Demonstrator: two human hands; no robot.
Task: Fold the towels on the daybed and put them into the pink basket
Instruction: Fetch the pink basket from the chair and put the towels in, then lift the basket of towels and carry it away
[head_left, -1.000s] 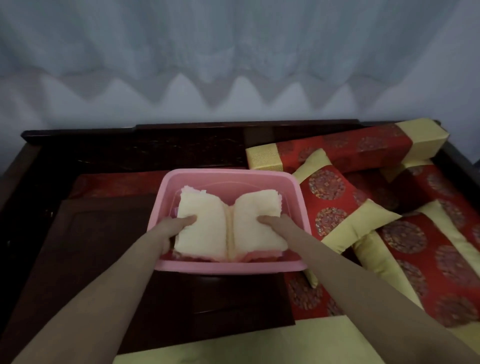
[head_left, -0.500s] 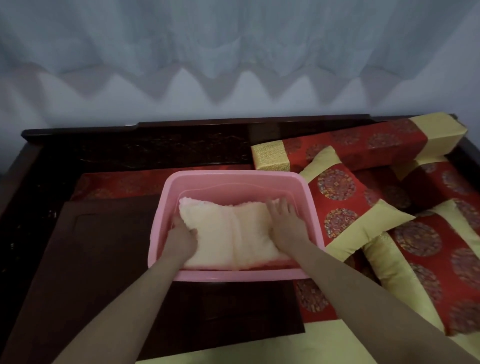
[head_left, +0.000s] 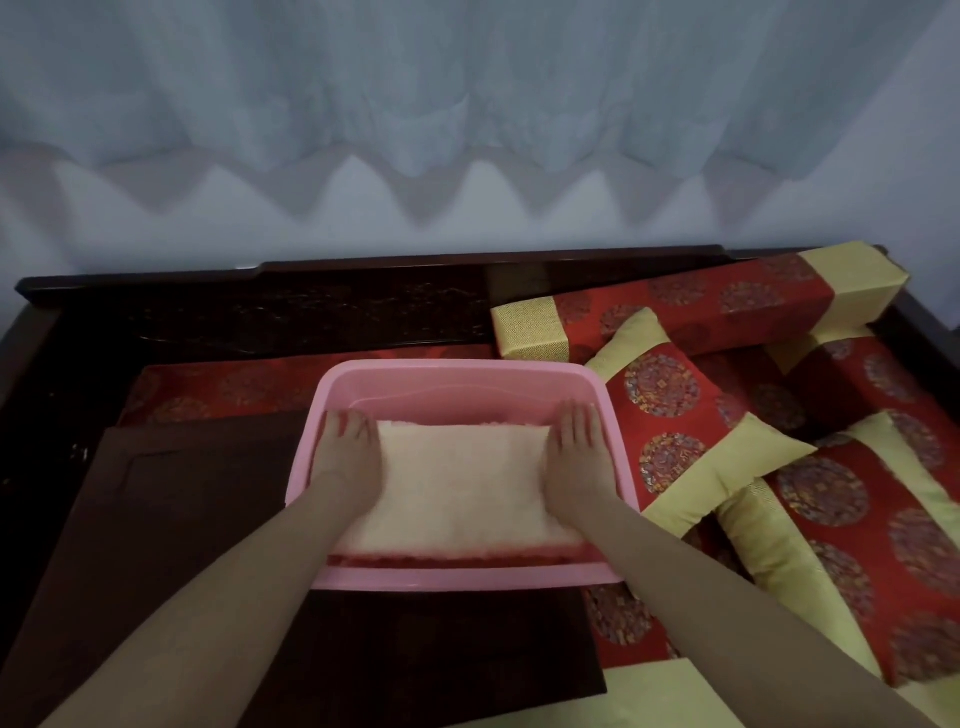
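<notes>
A pink plastic basket (head_left: 462, 578) stands on a dark wooden board on the daybed. Inside it lies a folded cream towel (head_left: 460, 483), flat and spread from side to side, with a pinkish towel edge showing beneath its near side. My left hand (head_left: 347, 457) presses flat on the towel's left end, fingers straight against the basket's left wall. My right hand (head_left: 575, 457) presses flat on the right end, fingers straight beside the right wall.
The dark wooden board (head_left: 171, 545) lies under and left of the basket. Red and yellow cushions (head_left: 691, 431) and a long bolster (head_left: 701, 306) crowd the right side. The daybed's dark wooden backrest (head_left: 260, 306) runs behind, with a pale curtain above.
The towel, held bulging in the middle a second ago, now lies flat in the basket. Both hands slid apart to its left and right ends and press it down.
</notes>
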